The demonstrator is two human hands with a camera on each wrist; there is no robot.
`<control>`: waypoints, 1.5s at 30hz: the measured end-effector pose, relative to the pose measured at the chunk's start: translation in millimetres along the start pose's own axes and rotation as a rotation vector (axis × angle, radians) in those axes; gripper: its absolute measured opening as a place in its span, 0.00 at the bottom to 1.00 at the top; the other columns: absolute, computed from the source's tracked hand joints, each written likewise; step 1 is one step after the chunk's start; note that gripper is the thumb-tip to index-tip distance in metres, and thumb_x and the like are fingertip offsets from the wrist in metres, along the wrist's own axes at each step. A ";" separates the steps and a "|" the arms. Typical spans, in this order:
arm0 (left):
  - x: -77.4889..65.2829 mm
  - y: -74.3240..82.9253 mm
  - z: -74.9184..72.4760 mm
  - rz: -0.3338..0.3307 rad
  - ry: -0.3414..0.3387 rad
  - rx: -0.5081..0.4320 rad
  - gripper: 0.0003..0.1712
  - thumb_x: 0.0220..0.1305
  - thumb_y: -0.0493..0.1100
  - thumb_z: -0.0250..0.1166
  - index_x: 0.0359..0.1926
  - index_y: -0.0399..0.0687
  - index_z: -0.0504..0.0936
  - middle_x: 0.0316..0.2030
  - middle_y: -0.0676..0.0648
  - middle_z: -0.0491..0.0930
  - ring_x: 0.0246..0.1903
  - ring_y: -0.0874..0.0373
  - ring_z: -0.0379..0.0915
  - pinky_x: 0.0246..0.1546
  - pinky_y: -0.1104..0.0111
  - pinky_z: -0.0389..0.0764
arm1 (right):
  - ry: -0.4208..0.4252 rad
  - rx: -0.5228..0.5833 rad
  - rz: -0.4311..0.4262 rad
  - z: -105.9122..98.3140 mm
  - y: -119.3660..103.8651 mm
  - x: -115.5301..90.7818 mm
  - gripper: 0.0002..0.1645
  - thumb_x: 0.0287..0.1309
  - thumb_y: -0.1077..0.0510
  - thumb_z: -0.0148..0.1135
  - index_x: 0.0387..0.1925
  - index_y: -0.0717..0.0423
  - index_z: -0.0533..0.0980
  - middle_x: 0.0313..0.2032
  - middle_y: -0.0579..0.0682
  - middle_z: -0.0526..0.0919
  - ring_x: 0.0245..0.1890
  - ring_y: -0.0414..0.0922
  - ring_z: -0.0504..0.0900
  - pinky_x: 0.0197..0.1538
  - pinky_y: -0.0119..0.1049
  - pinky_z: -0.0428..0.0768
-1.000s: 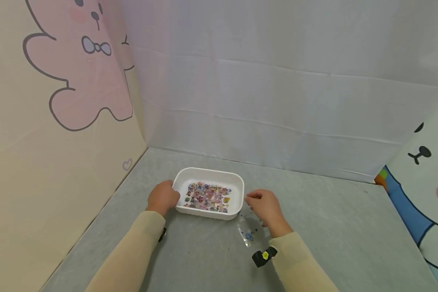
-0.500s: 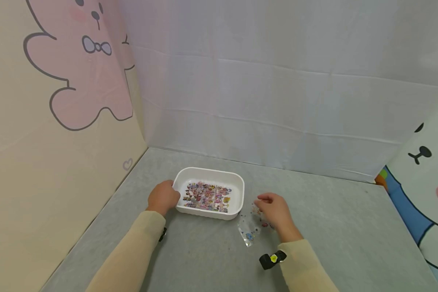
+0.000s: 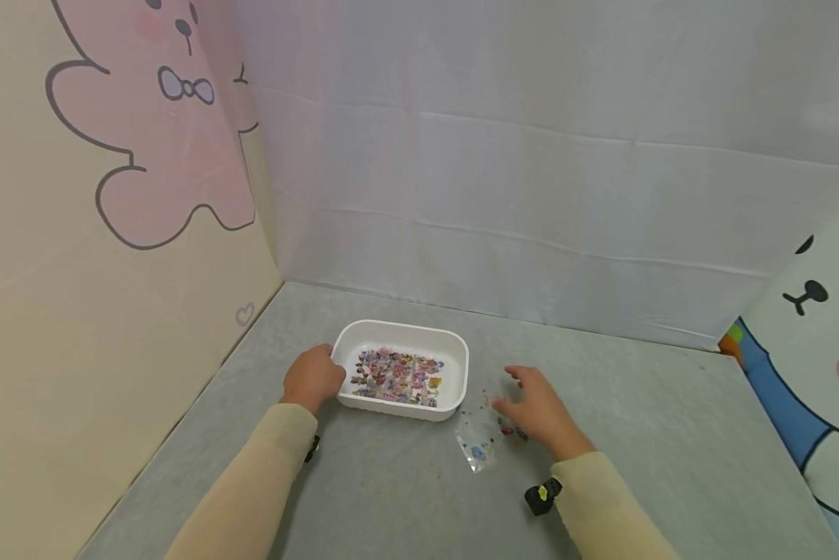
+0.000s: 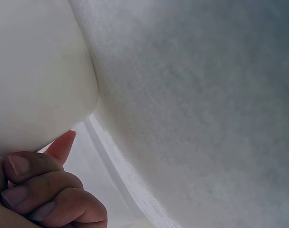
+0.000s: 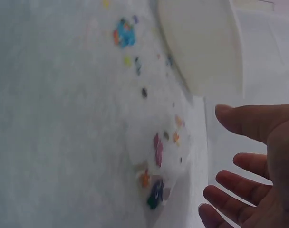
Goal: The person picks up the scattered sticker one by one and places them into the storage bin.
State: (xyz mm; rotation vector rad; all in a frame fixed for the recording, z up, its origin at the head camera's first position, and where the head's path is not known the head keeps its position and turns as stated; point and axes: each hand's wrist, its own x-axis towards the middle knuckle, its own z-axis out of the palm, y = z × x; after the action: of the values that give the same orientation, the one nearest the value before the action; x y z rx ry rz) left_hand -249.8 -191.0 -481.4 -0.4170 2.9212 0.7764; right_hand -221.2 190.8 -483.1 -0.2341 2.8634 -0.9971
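My left hand [image 3: 314, 379] grips the left end of a white plastic tray [image 3: 457, 373], its fingers curled at the rim; in the left wrist view the fingers [image 4: 44, 187] are bent beside the tray wall. Many small colourful sticker-like cutouts [image 3: 395, 377] lie on the tray floor. Right of the tray, a clear plastic sheet [image 3: 472, 439] with small coloured figures lies on the table. My right hand [image 3: 541, 412] hovers over its right part, thumb and fingers spread apart, holding nothing. The right wrist view shows a blue figure [image 5: 126, 34] and a pink one [image 5: 158, 149] on the sheet.
The grey tabletop [image 3: 671, 443] stretches to the right and in front. A pale curtain [image 3: 531, 194] closes off the back, and a cream panel with a pink bear [image 3: 174, 155] stands along the left. A panel printed with a white animal [image 3: 821, 373] borders the right.
My right hand has moved away from the tray's right edge to the right, and its pinched fingers have spread, uncovering more of the clear sheet. The left hand and tray stay put.
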 end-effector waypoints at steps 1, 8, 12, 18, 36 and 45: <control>0.0 0.3 -0.1 -0.001 0.000 -0.001 0.29 0.65 0.38 0.57 0.66 0.31 0.75 0.56 0.33 0.81 0.51 0.40 0.78 0.52 0.44 0.77 | -0.016 -0.025 -0.016 -0.4 1.1 1.3 0.42 0.60 0.55 0.73 0.70 0.68 0.68 0.65 0.67 0.72 0.64 0.63 0.72 0.65 0.59 0.70; -1.7 1.8 -1.9 -0.003 0.000 0.008 0.28 0.64 0.37 0.57 0.65 0.31 0.76 0.55 0.33 0.82 0.49 0.40 0.79 0.51 0.44 0.77 | -0.111 -0.181 -0.109 -2.7 -2.1 6.2 0.42 0.59 0.53 0.74 0.69 0.66 0.70 0.65 0.66 0.73 0.67 0.64 0.70 0.68 0.59 0.67; -2.4 2.3 -2.8 0.004 0.004 0.014 0.28 0.64 0.37 0.57 0.64 0.31 0.77 0.54 0.33 0.82 0.49 0.40 0.79 0.50 0.45 0.78 | -0.149 -0.282 -0.142 -1.6 -6.0 9.3 0.40 0.57 0.53 0.76 0.67 0.64 0.73 0.63 0.62 0.76 0.64 0.61 0.74 0.66 0.57 0.71; -2.2 3.1 -2.7 0.001 0.000 0.013 0.29 0.64 0.38 0.57 0.65 0.31 0.76 0.55 0.33 0.82 0.50 0.40 0.79 0.51 0.45 0.78 | -0.216 -0.404 -0.187 0.7 -8.2 14.4 0.40 0.57 0.52 0.76 0.66 0.64 0.73 0.59 0.60 0.78 0.60 0.59 0.77 0.63 0.56 0.74; -5.6 4.7 -5.6 0.008 0.003 -0.003 0.27 0.64 0.37 0.56 0.64 0.33 0.78 0.53 0.35 0.83 0.47 0.41 0.80 0.49 0.46 0.78 | -0.302 -0.508 -0.230 8.1 -4.2 19.9 0.35 0.61 0.49 0.73 0.64 0.63 0.75 0.68 0.63 0.72 0.67 0.63 0.71 0.66 0.59 0.70; -3.6 3.6 -4.7 0.009 -0.001 -0.002 0.27 0.64 0.38 0.56 0.63 0.33 0.78 0.52 0.35 0.83 0.47 0.42 0.80 0.49 0.46 0.78 | -0.265 -0.495 -0.283 8.7 -4.2 20.1 0.23 0.60 0.53 0.73 0.55 0.56 0.80 0.57 0.58 0.81 0.59 0.59 0.79 0.61 0.57 0.75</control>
State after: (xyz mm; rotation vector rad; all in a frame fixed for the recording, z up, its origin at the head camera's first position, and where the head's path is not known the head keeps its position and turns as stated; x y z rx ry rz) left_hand -247.5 -189.6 -475.1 -0.4041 2.9233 0.7799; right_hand -239.3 178.6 -488.1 -0.7627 2.8185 -0.2340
